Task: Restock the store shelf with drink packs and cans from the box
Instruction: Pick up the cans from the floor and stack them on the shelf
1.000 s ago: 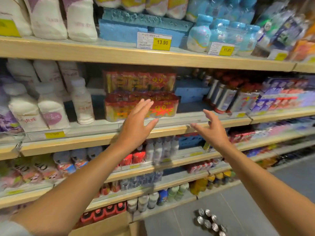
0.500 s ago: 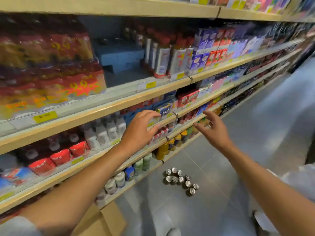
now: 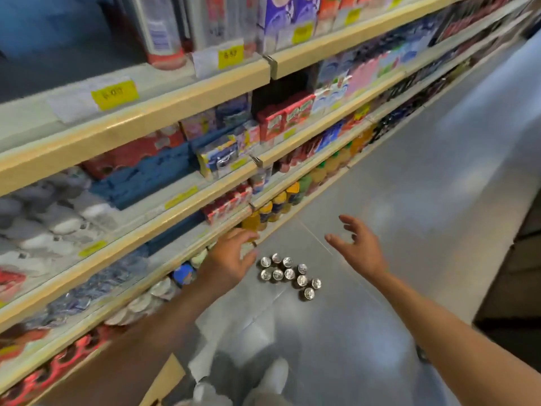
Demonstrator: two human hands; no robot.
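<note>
Several silver-topped cans stand in a loose cluster on the grey floor in front of the shelving. My left hand hangs above and just left of the cluster, fingers spread, holding nothing. My right hand is above and to the right of the cans, also empty with fingers apart. Both hands are clear of the cans. A corner of the cardboard box shows at the bottom, beside my shoes. The shelf runs along the left, full of drink packs and bottles.
Wooden-edged shelves with yellow price tags stack from top left down to the floor. Blue trays sit on a middle shelf. Orange bottles line the lowest shelf near the cans. A dark fixture stands at the right of the aisle.
My view has swung down from the upper shelves to the floor. Both hands have dropped from shelf height toward the cluster of cans, staying empty.
</note>
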